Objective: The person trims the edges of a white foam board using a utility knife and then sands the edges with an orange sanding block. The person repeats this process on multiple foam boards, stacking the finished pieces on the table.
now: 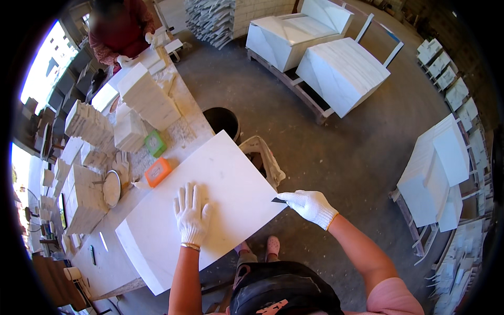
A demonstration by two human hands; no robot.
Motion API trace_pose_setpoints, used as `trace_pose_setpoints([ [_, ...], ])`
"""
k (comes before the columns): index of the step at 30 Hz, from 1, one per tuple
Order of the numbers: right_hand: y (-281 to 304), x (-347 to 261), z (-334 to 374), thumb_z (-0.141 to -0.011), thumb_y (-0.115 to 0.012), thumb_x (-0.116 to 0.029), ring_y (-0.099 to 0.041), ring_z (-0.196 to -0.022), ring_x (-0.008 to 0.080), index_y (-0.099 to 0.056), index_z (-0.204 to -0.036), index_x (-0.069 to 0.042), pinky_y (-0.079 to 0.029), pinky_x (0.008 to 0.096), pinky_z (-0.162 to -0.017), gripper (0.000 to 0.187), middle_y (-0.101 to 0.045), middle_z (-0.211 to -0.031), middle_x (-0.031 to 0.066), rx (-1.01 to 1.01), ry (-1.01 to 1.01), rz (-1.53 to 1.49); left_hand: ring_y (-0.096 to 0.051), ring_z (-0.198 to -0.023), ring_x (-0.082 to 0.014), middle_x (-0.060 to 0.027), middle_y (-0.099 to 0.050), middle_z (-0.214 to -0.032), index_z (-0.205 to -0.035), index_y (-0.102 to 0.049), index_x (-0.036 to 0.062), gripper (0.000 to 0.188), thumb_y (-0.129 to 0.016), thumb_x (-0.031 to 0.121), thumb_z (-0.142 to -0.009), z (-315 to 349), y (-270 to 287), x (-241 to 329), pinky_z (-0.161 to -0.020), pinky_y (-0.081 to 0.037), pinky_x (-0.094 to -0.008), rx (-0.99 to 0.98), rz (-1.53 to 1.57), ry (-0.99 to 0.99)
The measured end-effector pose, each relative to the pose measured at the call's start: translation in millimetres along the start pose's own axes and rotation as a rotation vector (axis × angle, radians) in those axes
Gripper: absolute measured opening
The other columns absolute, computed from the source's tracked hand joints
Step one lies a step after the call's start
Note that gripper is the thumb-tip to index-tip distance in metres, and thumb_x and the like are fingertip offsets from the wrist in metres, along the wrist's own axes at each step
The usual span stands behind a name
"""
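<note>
A large white marble-like slab (239,184) lies across the near part of the workbench, its right end reaching past the bench edge. My left hand (191,216), in a white knitted glove, presses flat on the slab with fingers spread. My right hand (312,208), gloved the same way, is closed on a small dark flat piece (278,200) at the slab's right corner. The exact kind of that piece cannot be made out. Beyond the slab's far edge stand an orange box (157,172) and a green block (155,144).
Stacked stone tiles (148,100), a bowl of pale powder (112,189) and a loose glove (121,166) crowd the bench (184,105). A co-worker (123,31) stands at its far end. Beside it are a dark bucket (223,122) and an open sack (269,160). Pallets bear slabs (341,73).
</note>
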State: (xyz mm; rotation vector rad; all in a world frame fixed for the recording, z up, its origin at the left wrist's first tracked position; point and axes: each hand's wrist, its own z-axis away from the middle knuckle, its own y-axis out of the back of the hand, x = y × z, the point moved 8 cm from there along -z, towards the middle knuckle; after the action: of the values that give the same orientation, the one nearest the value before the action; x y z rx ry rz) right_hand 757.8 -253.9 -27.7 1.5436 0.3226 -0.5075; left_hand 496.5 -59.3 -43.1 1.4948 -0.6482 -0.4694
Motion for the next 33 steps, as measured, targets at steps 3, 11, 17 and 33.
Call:
trace_pose_setpoints([
  [3,1.6,-1.5,6.6,-0.095,-0.054,-0.013,-0.068,-0.072,0.0269,-0.065,-0.131,-0.031,-0.055,0.0389,-0.062,0.042,-0.067,-0.081,0.0064,-0.004,-0.01,0.035,-0.024,-0.152,-0.0374,-0.0121,-0.03,-0.165,-0.155,-0.038,0.0062,0.069,-0.055,0.038,-0.097,-0.1,3.4,0.6,-0.123,-0.018,-0.0525,0.001,-0.001,0.004],
  [11,0.1,0.7,12.6,-0.096,-0.056,-0.016,-0.068,-0.067,0.0282,-0.064,-0.132,-0.03,-0.055,0.0404,-0.058,0.038,-0.066,-0.078,0.0074,0.089,0.009,0.06,-0.025,-0.152,-0.0375,-0.0116,-0.031,-0.164,-0.154,-0.039,0.0061,0.068,-0.055,0.039,-0.097,-0.4,3.9,1.3,-0.123,-0.019,-0.0528,0.002,0.014,0.018],
  [17,2.2,-1.7,8.1,-0.097,-0.057,-0.019,-0.068,-0.068,0.0291,-0.063,-0.133,-0.029,-0.055,0.041,-0.058,0.037,-0.067,-0.079,0.0084,0.082,0.017,0.031,-0.026,-0.151,-0.0382,-0.0118,-0.032,-0.164,-0.155,-0.039,0.0068,0.068,-0.053,0.039,-0.097,-1.0,4.8,2.5,-0.123,-0.019,-0.0536,0.009,0.018,0.019],
  [33,-19.0,4.9,22.1,-0.093,-0.056,-0.005,-0.069,-0.073,0.027,-0.059,-0.14,-0.021,-0.057,0.0382,-0.065,0.05,-0.069,-0.084,0.009,0.071,-0.174,-0.22,-0.027,-0.15,-0.0381,-0.0128,-0.034,-0.163,-0.153,-0.041,0.0079,0.066,-0.055,0.04,-0.097,-0.7,7.8,4.1,-0.122,-0.019,-0.0541,0.032,0.041,0.037],
])
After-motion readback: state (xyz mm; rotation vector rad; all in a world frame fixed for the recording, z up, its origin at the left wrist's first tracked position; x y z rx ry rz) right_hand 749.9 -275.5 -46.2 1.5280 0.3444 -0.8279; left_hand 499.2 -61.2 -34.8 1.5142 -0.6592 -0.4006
